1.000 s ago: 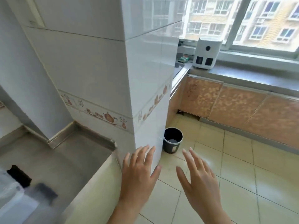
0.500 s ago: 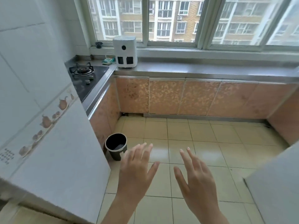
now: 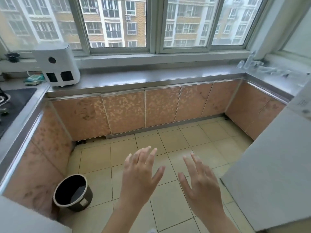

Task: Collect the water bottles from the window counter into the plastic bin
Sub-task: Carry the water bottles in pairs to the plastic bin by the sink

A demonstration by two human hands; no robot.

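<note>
Head cam: both hands (image 3: 170, 180) spread, empty; water bottles (image 3: 249, 62) far off, counter's right corner.

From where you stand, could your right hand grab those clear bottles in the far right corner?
Probably not yet. The right hand hovers empty over the floor, well short of the bottles; nothing blocks the way.

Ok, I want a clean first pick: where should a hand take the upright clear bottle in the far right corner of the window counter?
Probably around the middle of its body, from the front, the room side. The upright bottle stands in the corner with window frame behind it and other, blurred clear bottles lying to its right, so the front looks freest. Both the left hand and right hand are open, empty.
</note>
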